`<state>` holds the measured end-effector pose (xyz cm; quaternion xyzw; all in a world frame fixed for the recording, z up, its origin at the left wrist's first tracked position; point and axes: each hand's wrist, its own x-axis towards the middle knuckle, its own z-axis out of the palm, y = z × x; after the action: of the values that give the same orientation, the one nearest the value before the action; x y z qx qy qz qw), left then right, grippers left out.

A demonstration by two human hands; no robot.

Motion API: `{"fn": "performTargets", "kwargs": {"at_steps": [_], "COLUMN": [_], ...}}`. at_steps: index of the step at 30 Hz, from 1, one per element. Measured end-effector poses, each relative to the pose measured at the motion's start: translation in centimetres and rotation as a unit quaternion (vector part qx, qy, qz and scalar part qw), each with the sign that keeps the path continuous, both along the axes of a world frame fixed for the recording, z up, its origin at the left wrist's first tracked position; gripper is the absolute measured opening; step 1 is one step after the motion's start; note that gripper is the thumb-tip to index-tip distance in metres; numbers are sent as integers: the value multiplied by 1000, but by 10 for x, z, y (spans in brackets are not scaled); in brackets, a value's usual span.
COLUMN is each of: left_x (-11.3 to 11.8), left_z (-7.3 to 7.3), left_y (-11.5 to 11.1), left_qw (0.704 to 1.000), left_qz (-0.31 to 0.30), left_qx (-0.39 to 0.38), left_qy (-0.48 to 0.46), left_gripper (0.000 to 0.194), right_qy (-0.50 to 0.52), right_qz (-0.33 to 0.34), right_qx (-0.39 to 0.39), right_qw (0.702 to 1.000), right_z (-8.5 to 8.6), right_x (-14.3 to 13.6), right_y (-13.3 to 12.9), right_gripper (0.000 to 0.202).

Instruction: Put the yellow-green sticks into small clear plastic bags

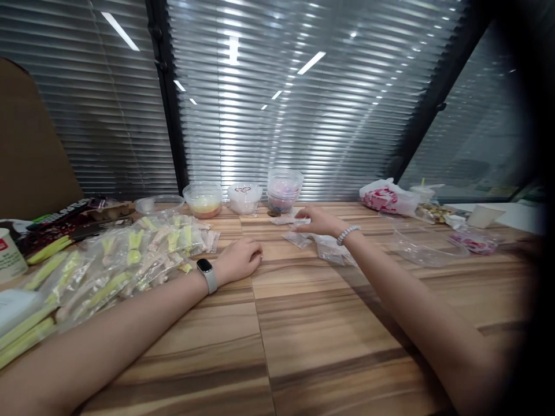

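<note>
Wooden table [303, 323]: stacked tubs [284, 190] hold beads; right hand [318, 221] pinches small bag [295, 220]; left hand [240, 259] curled, empty.

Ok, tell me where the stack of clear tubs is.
In the head view, the stack of clear tubs stands at the table's far edge by the blinds, just beyond the right hand, right of the white bowl.

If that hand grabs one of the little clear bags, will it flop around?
Probably yes. The small clear bags under the right hand look thin and crinkled, so one would likely sag and bend. They lie flat and seem nearly empty, so likely very light. On the smooth wooden table they might slide.
</note>
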<state>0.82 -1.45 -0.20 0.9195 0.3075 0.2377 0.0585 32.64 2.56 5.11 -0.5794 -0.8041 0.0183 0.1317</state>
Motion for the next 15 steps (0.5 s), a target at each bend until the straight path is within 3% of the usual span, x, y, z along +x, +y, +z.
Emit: {"fn": "performTargets", "kwargs": {"at_steps": [5, 7, 11, 15], "left_x": [0, -1, 0, 2], "left_z": [0, 0, 0, -2], "left_y": [-2, -2, -2, -1], "left_qw": [1000, 1000, 1000, 1000], "left_qz": [0, 0, 7, 11], "left_qx": [8, 7, 12, 15], "left_qy": [0, -1, 1, 4], "left_gripper": [12, 12, 12, 11], "right_qy": [-122, -135, -129, -113], "right_qz": [-11, -14, -34, -42], "right_qx": [-123, -125, -104, -98], "right_qw": [985, 983, 986, 988], "right_z": [-5, -13, -26, -25], "right_x": [-10, -12, -12, -11], "right_y": [0, 2, 8, 8], "right_gripper": [73, 76, 61, 60]}}
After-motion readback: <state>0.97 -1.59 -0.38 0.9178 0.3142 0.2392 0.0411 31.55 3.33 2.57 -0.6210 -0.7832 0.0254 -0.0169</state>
